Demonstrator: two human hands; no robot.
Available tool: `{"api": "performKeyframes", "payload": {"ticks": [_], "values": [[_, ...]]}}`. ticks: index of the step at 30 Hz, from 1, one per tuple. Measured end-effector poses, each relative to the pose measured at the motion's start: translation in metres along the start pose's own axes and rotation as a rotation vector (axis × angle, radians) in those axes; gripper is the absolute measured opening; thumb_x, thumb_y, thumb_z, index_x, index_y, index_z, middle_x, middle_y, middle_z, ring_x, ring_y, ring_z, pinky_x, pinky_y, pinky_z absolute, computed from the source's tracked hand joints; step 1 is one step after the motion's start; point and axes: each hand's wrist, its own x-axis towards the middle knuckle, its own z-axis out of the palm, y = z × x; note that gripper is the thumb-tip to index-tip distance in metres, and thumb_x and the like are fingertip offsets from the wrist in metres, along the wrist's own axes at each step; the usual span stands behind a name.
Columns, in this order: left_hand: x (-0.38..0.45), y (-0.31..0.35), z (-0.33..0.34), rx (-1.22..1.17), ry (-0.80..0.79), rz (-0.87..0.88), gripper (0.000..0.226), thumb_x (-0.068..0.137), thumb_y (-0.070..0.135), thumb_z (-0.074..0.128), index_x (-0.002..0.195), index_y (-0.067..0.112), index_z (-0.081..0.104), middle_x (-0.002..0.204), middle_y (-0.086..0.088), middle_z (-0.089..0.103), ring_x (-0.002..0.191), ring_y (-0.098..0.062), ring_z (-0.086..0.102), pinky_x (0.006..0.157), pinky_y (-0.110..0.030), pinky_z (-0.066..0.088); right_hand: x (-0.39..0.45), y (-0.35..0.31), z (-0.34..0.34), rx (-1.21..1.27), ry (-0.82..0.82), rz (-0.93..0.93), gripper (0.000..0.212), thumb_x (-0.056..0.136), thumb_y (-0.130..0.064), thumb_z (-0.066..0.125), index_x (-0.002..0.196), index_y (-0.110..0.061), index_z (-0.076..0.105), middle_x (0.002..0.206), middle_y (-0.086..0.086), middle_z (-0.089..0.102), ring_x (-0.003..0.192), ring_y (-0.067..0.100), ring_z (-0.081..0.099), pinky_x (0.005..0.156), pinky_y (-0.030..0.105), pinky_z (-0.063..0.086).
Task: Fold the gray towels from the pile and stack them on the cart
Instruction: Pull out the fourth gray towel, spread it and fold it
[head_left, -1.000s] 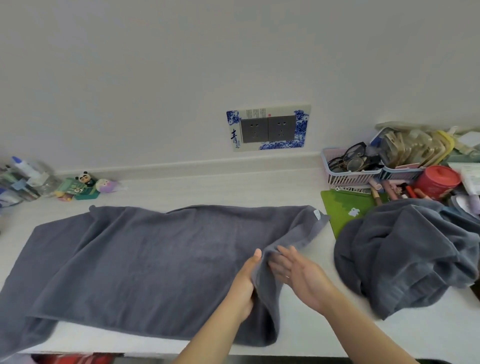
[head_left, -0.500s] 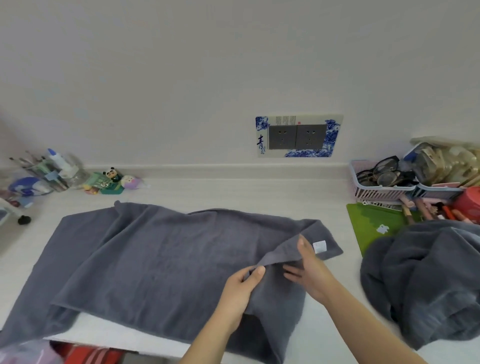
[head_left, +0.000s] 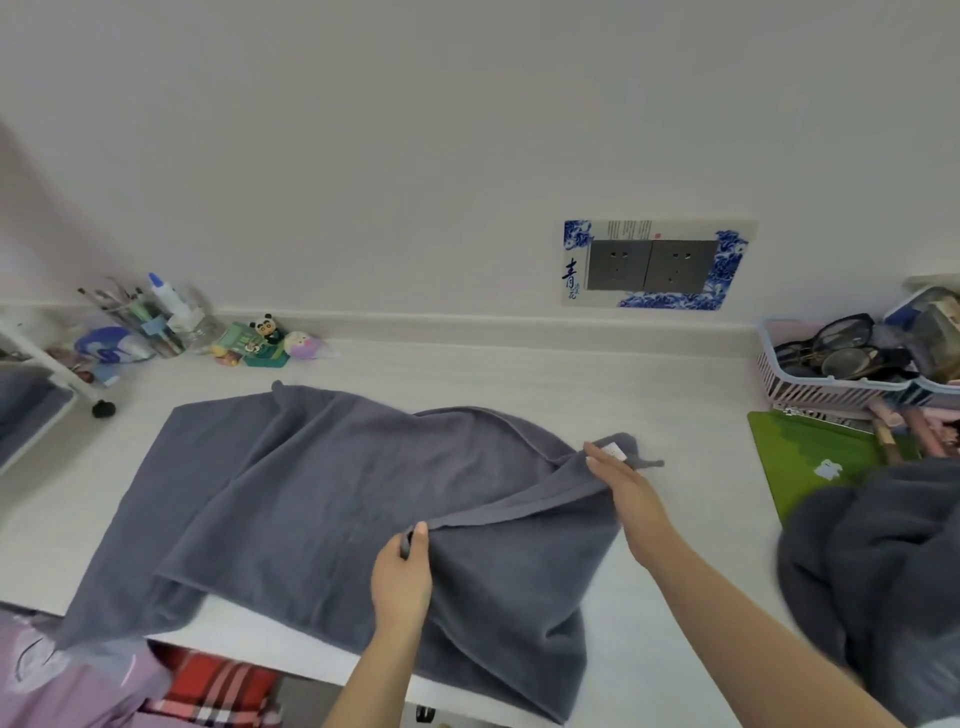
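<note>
A: What are the fingers doing?

B: The left hand (head_left: 401, 574) is pinching the raised edge of the gray towel (head_left: 322, 499), thumb on top and fingers (head_left: 404, 545) curling under the hem. The right hand (head_left: 626, 493) is gripping the same edge farther back, near the corner with the white tag (head_left: 614, 451); its fingers (head_left: 597, 460) are lying along the fold, pressing the cloth.

A: So the edge is stretching between them?

B: Yes, it is running taut from one hand to the other, lifting off the rest of the towel.

A: And where is the towel lying?

B: It is spreading across the white bench (head_left: 467, 374), with its near side and left end hanging over the front edge.

A: Where is the pile?

B: The pile of gray towels (head_left: 878, 587) is sitting bunched at the right end of the bench, just beside the right forearm and partly covering a green mat (head_left: 810, 457).

A: Anything else around?

B: A pink basket (head_left: 821, 387) holding glasses is standing behind the mat, a socket plate (head_left: 654, 265) is showing on the wall, small toys (head_left: 270, 340) are sitting at the back left, and a white cart (head_left: 36, 405) is standing at the far left with something gray lying on its shelf.
</note>
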Motion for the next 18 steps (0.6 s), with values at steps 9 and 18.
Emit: {"api": "performKeyframes", "payload": {"ticks": [9,18], "values": [[0.015,-0.04,0.002,0.476,-0.253,0.164,0.05,0.101,0.035,0.037,0.144,0.01,0.037,0.153,-0.004,0.032,0.141,-0.02,0.028,0.113,-0.028,0.025,0.005,0.037,0.02,-0.728,-0.236,0.006,0.051,0.096,-0.049,0.039,0.145,-0.038,0.03,0.154,-0.005,0.026,0.144,0.02,0.014,0.115,0.031,0.013],[-0.034,0.005,0.091,0.781,-0.56,0.463,0.044,0.103,0.037,0.03,0.123,0.007,0.054,0.141,-0.011,0.047,0.123,-0.028,0.048,0.101,-0.033,0.036,0.009,0.024,-0.077,-0.852,0.087,-0.003,0.043,0.099,-0.044,0.035,0.138,-0.031,0.045,0.151,0.007,0.033,0.141,0.03,0.018,0.117,0.037,0.014]]}}
